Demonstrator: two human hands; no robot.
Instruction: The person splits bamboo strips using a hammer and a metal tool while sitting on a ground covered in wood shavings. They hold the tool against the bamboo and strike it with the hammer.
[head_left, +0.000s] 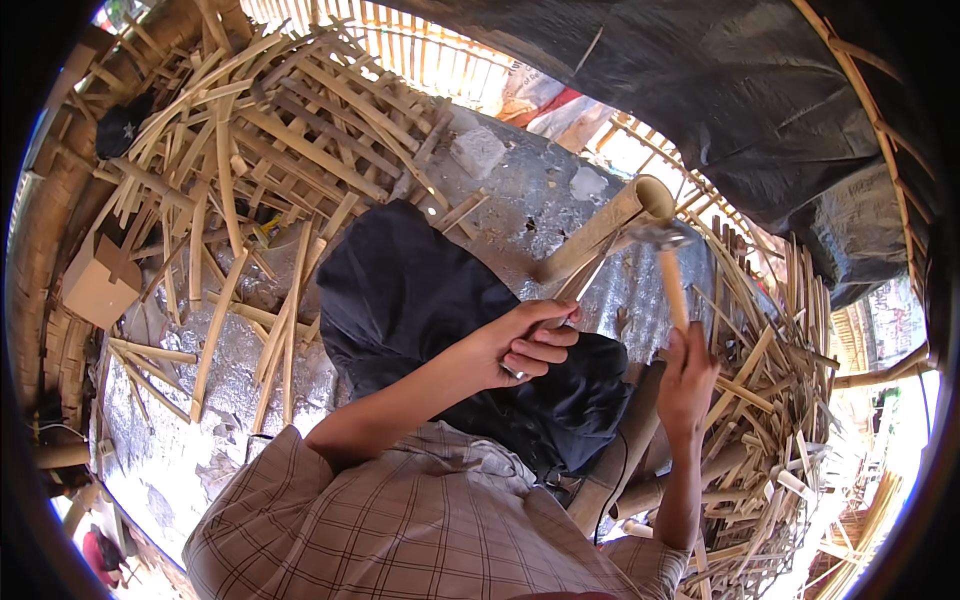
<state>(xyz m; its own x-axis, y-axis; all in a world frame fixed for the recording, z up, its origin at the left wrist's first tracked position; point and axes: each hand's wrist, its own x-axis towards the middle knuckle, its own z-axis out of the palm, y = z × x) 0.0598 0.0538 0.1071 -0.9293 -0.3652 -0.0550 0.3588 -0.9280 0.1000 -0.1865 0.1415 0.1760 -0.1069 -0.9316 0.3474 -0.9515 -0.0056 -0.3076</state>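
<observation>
A hammer (674, 290) with a light wooden handle is gripped in my right hand (688, 378), its metal head raised beside the upper end of a bamboo tube. This thick bamboo tube (597, 233) stands tilted in front of me, its hollow round end facing up. Closed in a fist, my left hand (532, 343) holds a long thin blade (596, 273), whose far part lies along the tube's side near the hammer head. The blade's handle is mostly hidden in my fingers. Whether the hammer head touches the blade or tube I cannot tell.
Split bamboo pieces (300, 130) lie heaped at the far left, with more strips (750, 430) piled on the right. A cardboard box (102, 282) sits at the left edge. Dark sheeting (760, 90) hangs at upper right. Bamboo poles (620, 455) lie beside my leg.
</observation>
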